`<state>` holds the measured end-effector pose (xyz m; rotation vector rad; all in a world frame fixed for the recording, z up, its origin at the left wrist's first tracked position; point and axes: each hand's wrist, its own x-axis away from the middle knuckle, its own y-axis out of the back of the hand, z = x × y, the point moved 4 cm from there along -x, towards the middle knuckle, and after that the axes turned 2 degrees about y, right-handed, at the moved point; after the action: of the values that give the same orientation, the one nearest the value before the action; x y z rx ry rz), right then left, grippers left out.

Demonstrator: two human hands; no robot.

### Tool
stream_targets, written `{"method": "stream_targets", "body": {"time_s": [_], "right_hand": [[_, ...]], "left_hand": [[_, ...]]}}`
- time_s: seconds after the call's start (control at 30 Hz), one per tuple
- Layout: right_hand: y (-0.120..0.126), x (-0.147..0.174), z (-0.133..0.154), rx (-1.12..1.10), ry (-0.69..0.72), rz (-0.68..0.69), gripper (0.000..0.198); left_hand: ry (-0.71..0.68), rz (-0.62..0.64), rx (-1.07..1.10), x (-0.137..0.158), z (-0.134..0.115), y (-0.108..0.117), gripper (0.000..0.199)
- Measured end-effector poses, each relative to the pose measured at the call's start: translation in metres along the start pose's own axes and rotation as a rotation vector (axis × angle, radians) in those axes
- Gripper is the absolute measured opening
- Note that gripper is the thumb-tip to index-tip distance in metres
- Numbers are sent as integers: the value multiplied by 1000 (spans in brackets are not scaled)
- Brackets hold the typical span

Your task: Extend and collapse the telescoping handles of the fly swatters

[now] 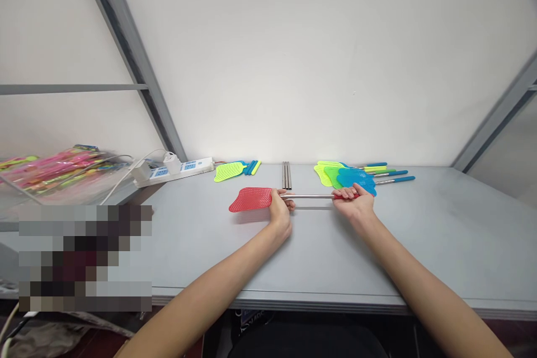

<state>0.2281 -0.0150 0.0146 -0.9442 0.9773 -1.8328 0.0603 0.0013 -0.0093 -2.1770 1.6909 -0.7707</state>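
Note:
A red fly swatter [253, 199] with a perforated head and a metal rod is held level above the grey table. My left hand [280, 211] is closed round the rod just beside the head. Around the red handle at the other end, my right hand [354, 201] is closed, palm turned up. Just behind the right hand lies a pile of yellow, green and blue fly swatters [356, 179], with metal rods and coloured handles. Several bare metal rods [287, 175] lie side by side behind the left hand. Left of them are a yellow swatter head [229, 171] and several blue and yellow handles [252, 168].
A white power strip [197, 166] with plugs and cables lies at the table's back left. Further left, a heap of pink and yellow packaged items [62, 170] looks blurred. Grey metal frame posts [138, 61] flank the white wall. A pixelated patch hides the lower left.

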Motion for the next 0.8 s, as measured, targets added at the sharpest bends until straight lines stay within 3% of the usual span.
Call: {"method": "stream_targets", "body": {"time_s": [0.37,0.8], "right_hand": [[1,-2,4,-9,22,-16,33],[1,-2,8,-57,5,-69,30]], "left_hand": [[9,-9,-31,3,-1,-1,16],[-37,4,-28,5,0,-1,28]]}}
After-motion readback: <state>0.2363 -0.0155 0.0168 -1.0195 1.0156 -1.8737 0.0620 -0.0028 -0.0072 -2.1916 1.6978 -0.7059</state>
